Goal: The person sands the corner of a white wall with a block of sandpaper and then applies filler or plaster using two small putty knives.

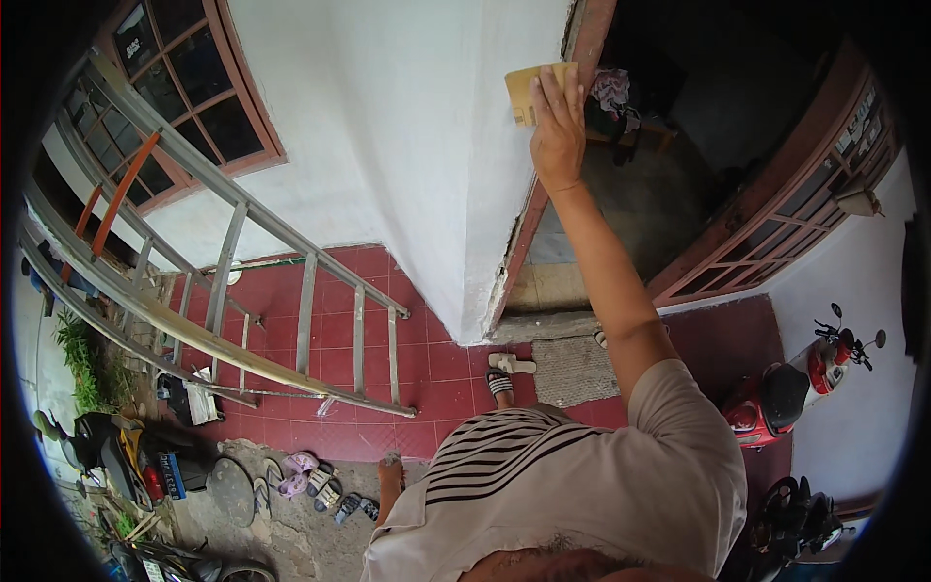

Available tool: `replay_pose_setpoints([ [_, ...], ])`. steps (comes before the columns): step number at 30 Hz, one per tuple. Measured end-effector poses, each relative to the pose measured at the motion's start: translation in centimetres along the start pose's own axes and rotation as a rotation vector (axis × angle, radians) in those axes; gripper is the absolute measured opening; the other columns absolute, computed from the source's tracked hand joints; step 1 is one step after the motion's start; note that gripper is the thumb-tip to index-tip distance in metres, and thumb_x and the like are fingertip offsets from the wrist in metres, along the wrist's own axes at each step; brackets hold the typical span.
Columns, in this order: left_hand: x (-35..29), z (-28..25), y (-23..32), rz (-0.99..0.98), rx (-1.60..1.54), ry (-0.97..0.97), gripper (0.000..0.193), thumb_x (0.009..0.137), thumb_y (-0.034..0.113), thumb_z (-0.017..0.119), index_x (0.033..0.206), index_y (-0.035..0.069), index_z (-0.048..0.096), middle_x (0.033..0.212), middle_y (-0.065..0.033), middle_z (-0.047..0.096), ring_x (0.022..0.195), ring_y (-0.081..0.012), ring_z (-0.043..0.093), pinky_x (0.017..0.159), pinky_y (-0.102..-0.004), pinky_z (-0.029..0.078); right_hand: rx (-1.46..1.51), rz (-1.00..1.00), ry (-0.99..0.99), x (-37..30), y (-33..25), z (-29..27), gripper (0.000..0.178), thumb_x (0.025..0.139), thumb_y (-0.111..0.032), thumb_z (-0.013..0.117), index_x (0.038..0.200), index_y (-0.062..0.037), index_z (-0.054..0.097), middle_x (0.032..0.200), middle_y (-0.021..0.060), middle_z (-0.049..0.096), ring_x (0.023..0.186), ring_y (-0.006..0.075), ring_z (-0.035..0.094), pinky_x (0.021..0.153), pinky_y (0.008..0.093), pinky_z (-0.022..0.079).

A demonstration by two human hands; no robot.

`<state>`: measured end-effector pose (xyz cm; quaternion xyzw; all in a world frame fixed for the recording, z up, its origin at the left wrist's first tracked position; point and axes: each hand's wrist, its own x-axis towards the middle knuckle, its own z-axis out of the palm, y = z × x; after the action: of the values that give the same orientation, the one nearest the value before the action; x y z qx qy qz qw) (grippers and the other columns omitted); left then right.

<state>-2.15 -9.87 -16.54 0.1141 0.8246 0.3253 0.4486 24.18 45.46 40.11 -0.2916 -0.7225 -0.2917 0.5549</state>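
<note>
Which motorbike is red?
The scooter at right, by the white wall: red front and rear. The left bike is yellow and black; the lower-left bike and lower-right bike look mostly dark.

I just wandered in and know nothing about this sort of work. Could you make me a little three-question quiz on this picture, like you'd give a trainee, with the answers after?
1. Which hand holds the tan sheet up at the white wall?

2. What colour is the tiled floor under the metal ladder?
A) Blue
B) Red
C) Green

3. True or false: the red scooter stands to the person's right.

Key:
1. The right hand.
2. B.
3. True.
</note>
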Motion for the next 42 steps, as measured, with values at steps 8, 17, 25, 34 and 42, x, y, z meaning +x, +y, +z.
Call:
replay_pose_setpoints([
  [8, -2.1, -3.6, 0.9, -0.049, 0.017, 0.056, 0.043, 0.08, 0.007, 0.06, 0.121, 0.005, 0.048, 0.067, -0.0116, 0.062, 0.048, -0.0207, 0.062, 0.038, -0.0334, 0.046, -0.042, 0.14, -0.217, -11.8, -3.8, 1.8, 0.052, 0.084, 0.006, 0.052, 0.136, -0.0046, 0.054, 0.151, 0.0088, 0.044, 0.143, 0.0379, 0.032, 0.116, 0.0498, 0.03],
  [17, -3.3, -6.7, 2.3, -0.019, 0.109, 0.075, 0.033, 0.083, 0.013, 0.062, 0.113, 0.003, 0.053, 0.064, -0.0104, 0.063, 0.045, -0.0176, 0.059, 0.037, -0.0319, 0.043, -0.018, 0.325, -0.354, -12.6, -9.3, 1.4, 0.059, 0.091, -0.018, 0.061, 0.144, -0.0017, 0.043, 0.157, 0.0171, 0.03, 0.148, 0.0405, 0.02, 0.12, 0.053, 0.017],
  [25, -2.9, -4.9, 17.9, 0.3, 0.088, -0.179, 0.025, 0.086, 0.016, 0.064, 0.103, 0.0, 0.057, 0.066, -0.0076, 0.062, 0.05, -0.0155, 0.059, 0.043, -0.0304, 0.044, -0.028, 0.361, -0.258, -15.9, -7.7, 5.4, 0.054, 0.094, -0.026, 0.063, 0.14, -0.0007, 0.049, 0.156, 0.0201, 0.03, 0.147, 0.0419, 0.021, 0.118, 0.0543, 0.017],
  [34, -4.1, -2.1, 39.0, 0.492, 0.037, -0.258, 0.016, 0.091, 0.013, 0.062, 0.099, 0.002, 0.054, 0.07, -0.0032, 0.059, 0.056, -0.0099, 0.054, 0.047, -0.0259, 0.041, -0.075, 0.414, 0.014, -16.6, -6.2, 6.0, 0.051, 0.084, -0.029, 0.077, 0.13, -0.0152, 0.061, 0.112, 0.0083, 0.053, 0.107, 0.0269, 0.049, 0.093, 0.0462, 0.034],
  [42, -4.8, 2.4, 48.8, 0.494, -0.285, -0.405, 0.017, 0.096, 0.013, 0.061, 0.107, 0.004, 0.052, 0.07, -0.0008, 0.056, 0.054, -0.0072, 0.05, 0.047, -0.0226, 0.038, -0.003, 0.479, -0.058, -16.5, -8.4, 7.1, 0.074, 0.074, -0.037, 0.085, 0.135, -0.0079, 0.055, 0.117, 0.0107, 0.046, 0.108, 0.0284, 0.043, 0.09, 0.0491, 0.035],
])
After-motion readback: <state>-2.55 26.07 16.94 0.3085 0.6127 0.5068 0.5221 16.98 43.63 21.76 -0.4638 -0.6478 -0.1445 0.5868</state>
